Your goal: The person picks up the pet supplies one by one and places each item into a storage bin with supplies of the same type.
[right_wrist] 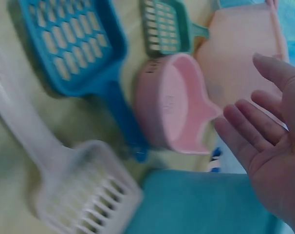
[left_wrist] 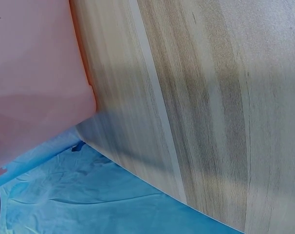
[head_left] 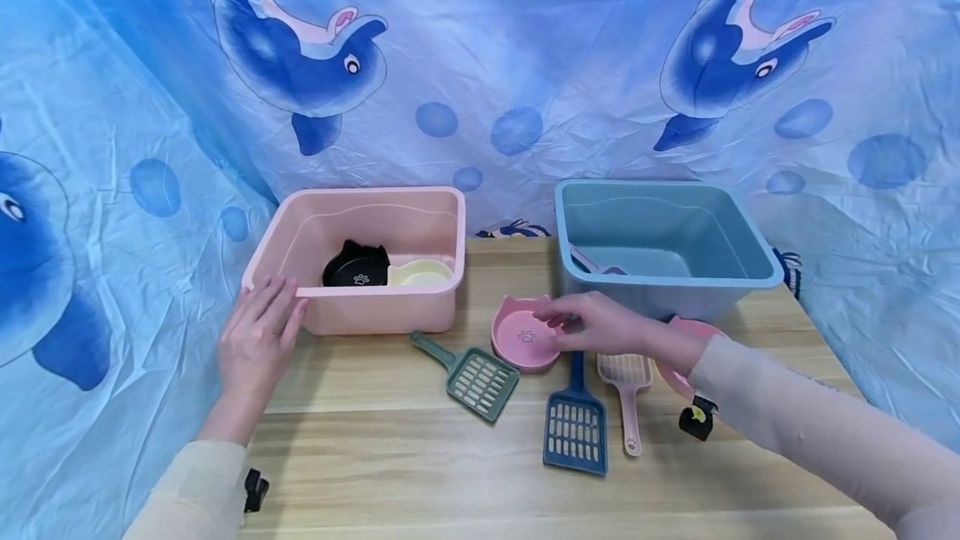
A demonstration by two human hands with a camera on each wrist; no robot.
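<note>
My left hand (head_left: 257,338) rests with its fingers over the front left corner of the pink bin (head_left: 382,311). The left wrist view shows that bin's wall (left_wrist: 35,73). My right hand (head_left: 600,323) hovers by the right side of a pink cat-eared bowl (head_left: 519,350); in the right wrist view its fingers are spread and apart from the bowl (right_wrist: 150,107). Inside the pink bin are a black cat-eared bowl (head_left: 352,267) and a cream bowl (head_left: 420,276). The blue bin (head_left: 675,294) holds a pale purple scoop (head_left: 611,270).
On the wooden table (head_left: 390,457) lie a green slotted litter scoop (head_left: 487,386), a dark blue one (head_left: 574,423) and a pale pink one (head_left: 630,407). Another pink bowl (head_left: 678,382) is partly hidden under my right forearm. A blue dolphin-print sheet (head_left: 480,48) hangs behind.
</note>
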